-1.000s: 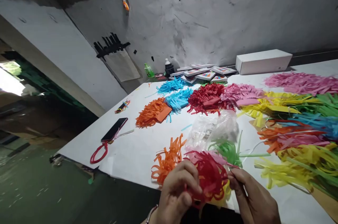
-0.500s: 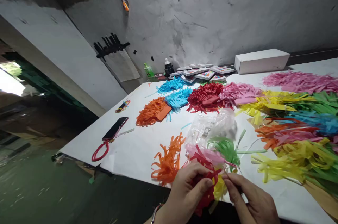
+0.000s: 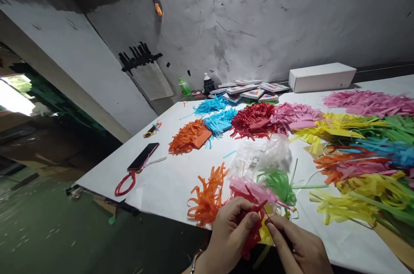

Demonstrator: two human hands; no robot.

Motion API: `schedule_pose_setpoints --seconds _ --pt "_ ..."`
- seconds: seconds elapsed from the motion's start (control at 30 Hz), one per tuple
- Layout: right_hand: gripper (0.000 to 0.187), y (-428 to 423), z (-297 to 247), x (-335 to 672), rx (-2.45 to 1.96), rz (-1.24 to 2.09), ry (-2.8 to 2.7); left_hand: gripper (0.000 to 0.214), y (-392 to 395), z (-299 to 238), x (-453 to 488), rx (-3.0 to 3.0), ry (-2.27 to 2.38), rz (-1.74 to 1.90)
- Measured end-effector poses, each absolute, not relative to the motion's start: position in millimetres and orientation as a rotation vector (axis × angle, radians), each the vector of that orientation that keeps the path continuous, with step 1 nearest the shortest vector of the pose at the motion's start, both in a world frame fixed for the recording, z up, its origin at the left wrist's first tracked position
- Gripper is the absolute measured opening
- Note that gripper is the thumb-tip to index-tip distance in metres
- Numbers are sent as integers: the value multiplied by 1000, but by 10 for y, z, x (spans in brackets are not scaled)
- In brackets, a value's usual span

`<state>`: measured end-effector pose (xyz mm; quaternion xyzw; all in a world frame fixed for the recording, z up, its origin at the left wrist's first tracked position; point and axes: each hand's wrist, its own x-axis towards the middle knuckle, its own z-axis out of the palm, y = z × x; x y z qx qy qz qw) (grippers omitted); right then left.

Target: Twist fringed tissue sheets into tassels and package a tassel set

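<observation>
Near the table's front edge, my left hand (image 3: 231, 235) is closed around a red paper tassel (image 3: 250, 239), its twisted end sticking up past my thumb. Close on its right, my right hand (image 3: 294, 244) pinches a thin strand (image 3: 266, 213) beside that twisted end; its far end is hard to make out. Just beyond my hands lie a pink tassel (image 3: 249, 188) and a green tassel (image 3: 278, 183). Some yellow paper strips (image 3: 265, 234) show between my hands. An orange tassel (image 3: 208, 198) rests to the left of my left hand.
A clear plastic bag (image 3: 261, 155) lies beyond the tassels. Piles of fringed paper in orange (image 3: 186, 137), blue, red (image 3: 254, 119), pink and yellow (image 3: 371, 192) spread across the table. On the left is a phone (image 3: 143, 156) with a red loop. A white box (image 3: 321, 78) stands by the wall.
My right hand has shifted a little left, nearer my left hand. The red tassel stays in my left hand, and the whole view has moved slightly.
</observation>
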<state>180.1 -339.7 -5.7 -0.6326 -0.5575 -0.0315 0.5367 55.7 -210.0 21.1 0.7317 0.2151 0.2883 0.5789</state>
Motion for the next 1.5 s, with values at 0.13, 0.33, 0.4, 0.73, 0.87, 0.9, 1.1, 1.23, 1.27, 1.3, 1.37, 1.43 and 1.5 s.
schedule_pose_setpoints --seconds 0.13,0.33,0.4,0.73,0.87,0.9,1.1,1.23,1.27,1.3,1.37,1.43,1.5 --pt "16 -3405 -94 1796 -1516 -100 -1345 31 -2107 199 565 1685 502 660" --pt "16 -3399 -115 1780 -1546 -95 -1343 30 -2114 157 561 1662 477 665" --pt "15 -3398 -114 1774 -1540 -87 -1344 31 -2117 153 561 1647 476 662" --pt "14 -3387 -157 1763 -1531 -61 -1324 28 -2130 118 566 1719 496 665" --pt "16 -3406 -176 1776 -1557 -84 -1326 24 -2119 78 561 1772 485 701" --pt "17 -3411 -174 1782 -1566 -92 -1328 23 -2115 72 559 1799 479 719" --pt "23 -3410 -140 1799 -1598 -103 -1353 19 -2108 71 562 1853 479 761" --pt "22 -3401 -155 1788 -1589 -58 -1344 22 -2126 63 561 1839 508 763" --pt "22 -3401 -165 1785 -1587 -45 -1339 22 -2129 60 559 1836 508 769" --pt "21 -3402 -175 1783 -1589 -31 -1329 21 -2129 59 558 1836 504 777" --pt "19 -3406 -197 1779 -1596 -7 -1324 17 -2125 62 556 1845 483 799" --pt "19 -3411 -216 1778 -1617 11 -1334 12 -2117 68 557 1874 443 840" --pt "19 -3416 -221 1779 -1634 24 -1340 9 -2109 73 561 1930 379 886"
